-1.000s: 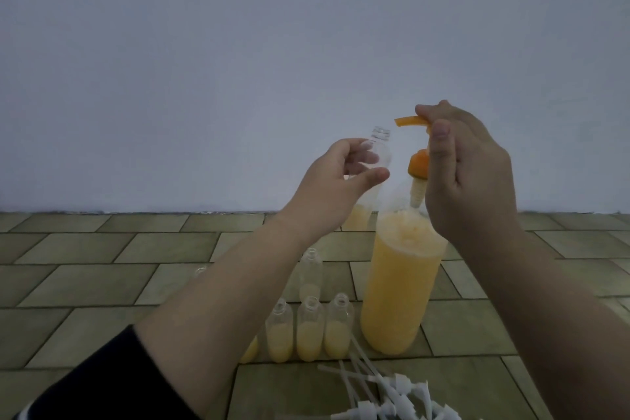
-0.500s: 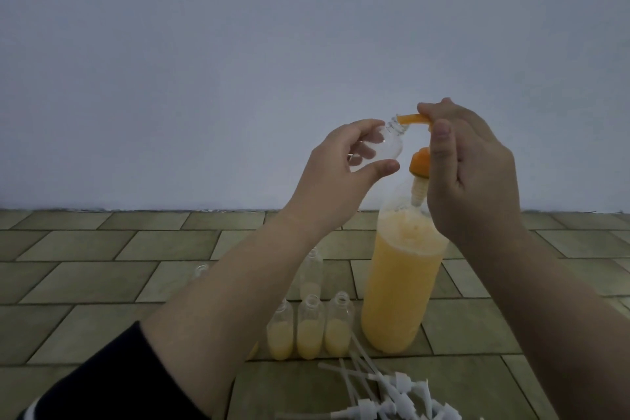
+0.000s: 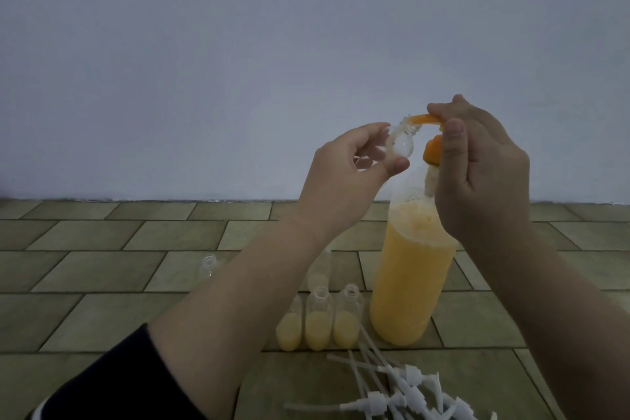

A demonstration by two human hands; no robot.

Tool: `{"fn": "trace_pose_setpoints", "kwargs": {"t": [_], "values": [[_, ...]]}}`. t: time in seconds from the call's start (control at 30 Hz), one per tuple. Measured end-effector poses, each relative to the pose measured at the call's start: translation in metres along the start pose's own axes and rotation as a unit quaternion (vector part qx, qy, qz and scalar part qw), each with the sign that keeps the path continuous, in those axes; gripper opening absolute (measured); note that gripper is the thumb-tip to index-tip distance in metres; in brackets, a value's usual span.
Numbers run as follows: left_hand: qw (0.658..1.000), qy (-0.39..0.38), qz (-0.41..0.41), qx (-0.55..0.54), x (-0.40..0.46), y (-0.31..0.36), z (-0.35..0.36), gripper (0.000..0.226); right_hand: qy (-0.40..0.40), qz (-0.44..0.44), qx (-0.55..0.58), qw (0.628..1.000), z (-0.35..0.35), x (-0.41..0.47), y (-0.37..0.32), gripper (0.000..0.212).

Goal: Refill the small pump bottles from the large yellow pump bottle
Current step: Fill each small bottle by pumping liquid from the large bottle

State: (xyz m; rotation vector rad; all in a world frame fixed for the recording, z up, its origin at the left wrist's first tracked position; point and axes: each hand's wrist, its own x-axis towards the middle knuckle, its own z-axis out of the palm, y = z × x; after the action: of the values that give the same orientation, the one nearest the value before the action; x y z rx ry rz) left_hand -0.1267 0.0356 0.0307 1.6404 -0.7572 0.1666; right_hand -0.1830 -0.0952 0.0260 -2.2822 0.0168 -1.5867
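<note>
The large yellow pump bottle (image 3: 409,280) stands on the tiled floor, nearly full of yellow liquid. My right hand (image 3: 477,174) grips its orange pump head (image 3: 432,151), fingers on top, thumb down the side. The orange spout (image 3: 422,119) points left into the mouth of a small clear bottle (image 3: 163,144). My left hand (image 3: 344,177) holds that tilted bottle between fingers and thumb. Three small open bottles (image 3: 317,320) partly filled with yellow liquid stand in a row left of the large bottle.
Another small bottle (image 3: 318,269) stands behind the row, and an empty one (image 3: 208,266) pokes out behind my left forearm. A heap of white pump tops with dip tubes (image 3: 405,392) lies on the floor at the front. A plain wall rises behind.
My left hand lifted the small bottle and tilted it until its mouth met the orange spout. My right hand stayed on the pump head.
</note>
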Motion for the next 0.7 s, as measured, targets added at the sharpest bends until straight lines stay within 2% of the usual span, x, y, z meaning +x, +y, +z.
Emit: {"fn": "trace_pose_setpoints", "kwargs": {"t": [0.23, 0.47, 0.7], "values": [[1.0, 0.0, -0.008, -0.006, 0.007, 0.008, -0.003, 0.039, -0.007, -0.008, 0.005, 1.0, -0.004, 0.011, -0.007, 0.046], [1.0, -0.008, -0.011, 0.01, 0.003, 0.004, 0.002, 0.045, 0.013, -0.006, 0.01, 1.0, 0.004, 0.003, 0.002, 0.04], [1.0, -0.002, -0.004, 0.018, 0.008, 0.007, -0.003, 0.042, 0.001, -0.021, 0.004, 1.0, -0.002, 0.014, -0.003, 0.044]]}}
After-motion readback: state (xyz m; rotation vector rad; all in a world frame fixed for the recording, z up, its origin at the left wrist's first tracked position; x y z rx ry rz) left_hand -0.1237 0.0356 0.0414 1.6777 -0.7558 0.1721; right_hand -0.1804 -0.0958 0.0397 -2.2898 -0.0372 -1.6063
